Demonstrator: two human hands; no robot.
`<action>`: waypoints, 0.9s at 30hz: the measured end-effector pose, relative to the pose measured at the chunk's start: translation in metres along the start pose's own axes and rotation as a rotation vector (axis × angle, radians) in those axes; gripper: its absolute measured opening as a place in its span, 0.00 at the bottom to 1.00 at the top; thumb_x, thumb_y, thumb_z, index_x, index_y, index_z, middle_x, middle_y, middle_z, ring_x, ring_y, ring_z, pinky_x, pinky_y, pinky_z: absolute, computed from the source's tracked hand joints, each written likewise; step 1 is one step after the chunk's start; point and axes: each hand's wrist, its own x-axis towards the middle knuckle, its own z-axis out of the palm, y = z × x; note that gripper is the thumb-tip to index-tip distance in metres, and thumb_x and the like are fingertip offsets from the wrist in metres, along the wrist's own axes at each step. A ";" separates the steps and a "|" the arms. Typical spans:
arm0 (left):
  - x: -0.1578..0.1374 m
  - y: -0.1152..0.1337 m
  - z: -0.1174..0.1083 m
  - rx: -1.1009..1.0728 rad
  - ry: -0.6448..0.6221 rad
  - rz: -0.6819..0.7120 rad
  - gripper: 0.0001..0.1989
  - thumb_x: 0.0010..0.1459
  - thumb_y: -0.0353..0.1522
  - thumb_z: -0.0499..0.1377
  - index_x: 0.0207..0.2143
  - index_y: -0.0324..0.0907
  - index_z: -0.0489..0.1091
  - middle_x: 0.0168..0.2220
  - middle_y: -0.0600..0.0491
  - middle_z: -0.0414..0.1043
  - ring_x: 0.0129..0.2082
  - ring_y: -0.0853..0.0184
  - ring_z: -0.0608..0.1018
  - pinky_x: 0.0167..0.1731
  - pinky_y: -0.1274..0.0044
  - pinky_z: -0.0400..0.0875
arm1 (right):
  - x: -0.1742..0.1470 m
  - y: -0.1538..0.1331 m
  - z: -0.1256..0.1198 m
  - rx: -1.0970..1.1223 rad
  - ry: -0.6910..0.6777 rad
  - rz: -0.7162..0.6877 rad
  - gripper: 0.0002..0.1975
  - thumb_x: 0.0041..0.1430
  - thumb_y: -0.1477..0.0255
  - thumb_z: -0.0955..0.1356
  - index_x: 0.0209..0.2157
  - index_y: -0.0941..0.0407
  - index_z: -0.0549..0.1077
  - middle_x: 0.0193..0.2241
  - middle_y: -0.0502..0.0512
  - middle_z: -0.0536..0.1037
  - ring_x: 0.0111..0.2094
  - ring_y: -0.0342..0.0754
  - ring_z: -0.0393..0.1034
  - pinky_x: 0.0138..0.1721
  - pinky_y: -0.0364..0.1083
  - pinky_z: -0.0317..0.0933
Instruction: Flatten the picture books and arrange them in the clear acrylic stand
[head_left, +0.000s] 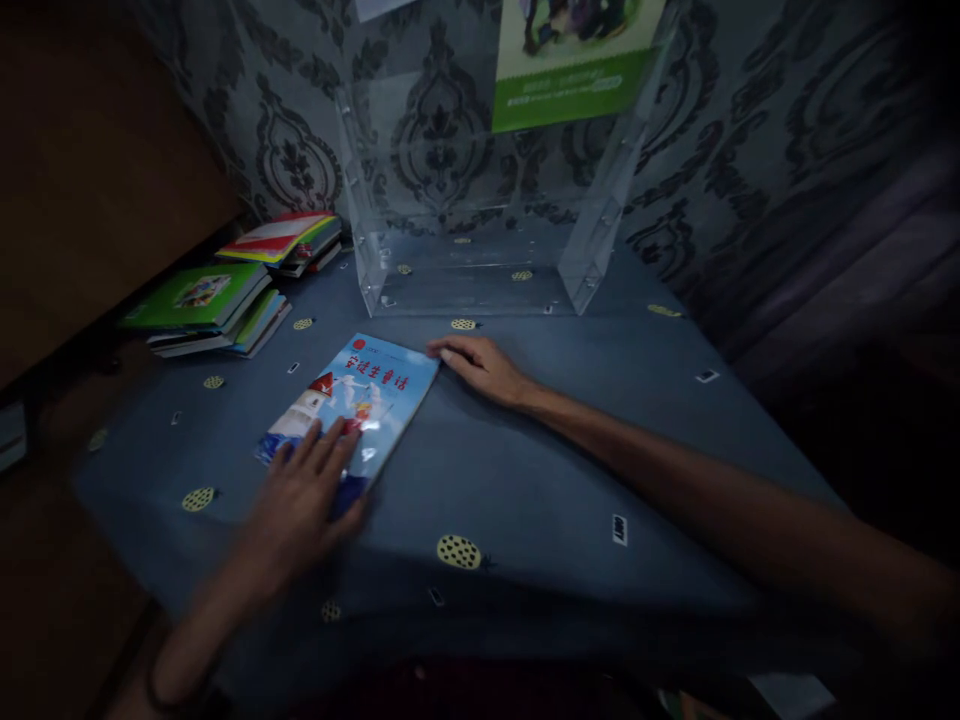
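A thin picture book [394, 400] with a blue cover, red Chinese lettering and a drawing of a house lies face up on the table, slightly slanted. My left hand [300, 500] rests over its lower part with the fingers stretched out, covering some of the cover. At the book's top right corner is my right hand [487, 370]. Its thumb and fingertips are drawn together at that corner, and the rest of the hand lies beside the book on the cloth.
Behind the book stands a clear plastic rack [465, 290] with a green-edged booklet [577, 100] high up in it. Two stacks of books, a nearer stack [202, 300] and a farther stack [285, 240], sit at the left. A blue-grey pineapple-print tablecloth [540, 480] covers the table.
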 end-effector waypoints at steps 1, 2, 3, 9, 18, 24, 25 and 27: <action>-0.002 -0.020 -0.003 0.013 -0.031 0.030 0.29 0.66 0.43 0.51 0.68 0.45 0.57 0.67 0.41 0.63 0.65 0.46 0.67 0.58 0.51 0.66 | 0.000 0.000 -0.001 0.093 0.010 0.017 0.17 0.69 0.69 0.60 0.53 0.58 0.74 0.45 0.61 0.82 0.43 0.50 0.79 0.51 0.55 0.70; -0.003 -0.038 -0.007 0.025 -0.051 0.039 0.29 0.66 0.41 0.51 0.67 0.46 0.58 0.66 0.42 0.64 0.64 0.48 0.68 0.57 0.54 0.68 | -0.001 -0.001 -0.002 0.171 0.009 0.030 0.17 0.69 0.69 0.59 0.52 0.59 0.73 0.43 0.61 0.83 0.39 0.49 0.80 0.47 0.53 0.72; -0.002 -0.052 -0.012 0.035 -0.079 0.037 0.28 0.66 0.39 0.50 0.67 0.47 0.58 0.65 0.43 0.65 0.63 0.49 0.70 0.56 0.55 0.70 | -0.001 -0.002 -0.002 0.225 -0.001 0.037 0.17 0.69 0.70 0.60 0.52 0.59 0.73 0.40 0.60 0.83 0.36 0.47 0.80 0.45 0.52 0.72; 0.050 -0.029 -0.022 -0.022 -0.038 0.111 0.28 0.68 0.48 0.51 0.60 0.38 0.65 0.61 0.36 0.69 0.59 0.47 0.74 0.53 0.55 0.74 | -0.004 -0.006 -0.003 0.266 -0.022 0.030 0.14 0.69 0.72 0.61 0.49 0.59 0.74 0.37 0.57 0.82 0.35 0.45 0.79 0.43 0.49 0.72; 0.105 0.003 -0.028 0.031 -0.159 0.216 0.23 0.69 0.41 0.52 0.60 0.37 0.65 0.60 0.37 0.69 0.59 0.47 0.73 0.52 0.57 0.75 | -0.008 -0.016 -0.008 0.149 -0.041 0.011 0.14 0.68 0.71 0.62 0.48 0.57 0.77 0.37 0.55 0.82 0.37 0.47 0.78 0.42 0.48 0.70; 0.113 0.003 -0.038 0.072 -0.211 0.263 0.20 0.68 0.39 0.53 0.58 0.41 0.65 0.58 0.41 0.72 0.55 0.52 0.77 0.48 0.64 0.78 | -0.010 -0.019 -0.010 0.059 -0.081 -0.007 0.15 0.69 0.69 0.63 0.50 0.55 0.77 0.38 0.54 0.83 0.38 0.50 0.77 0.43 0.50 0.69; 0.114 0.004 -0.039 0.068 -0.223 0.266 0.19 0.68 0.39 0.53 0.58 0.42 0.65 0.57 0.42 0.73 0.54 0.52 0.78 0.46 0.65 0.78 | -0.010 -0.020 -0.010 0.057 -0.085 -0.007 0.15 0.69 0.69 0.63 0.50 0.55 0.77 0.38 0.54 0.83 0.38 0.50 0.77 0.42 0.50 0.69; 0.116 0.003 -0.041 0.053 -0.244 0.276 0.18 0.68 0.39 0.53 0.57 0.42 0.66 0.52 0.44 0.76 0.50 0.54 0.80 0.42 0.67 0.78 | -0.010 -0.020 -0.010 0.049 -0.091 -0.009 0.15 0.69 0.69 0.63 0.50 0.54 0.78 0.39 0.55 0.83 0.39 0.51 0.77 0.42 0.50 0.69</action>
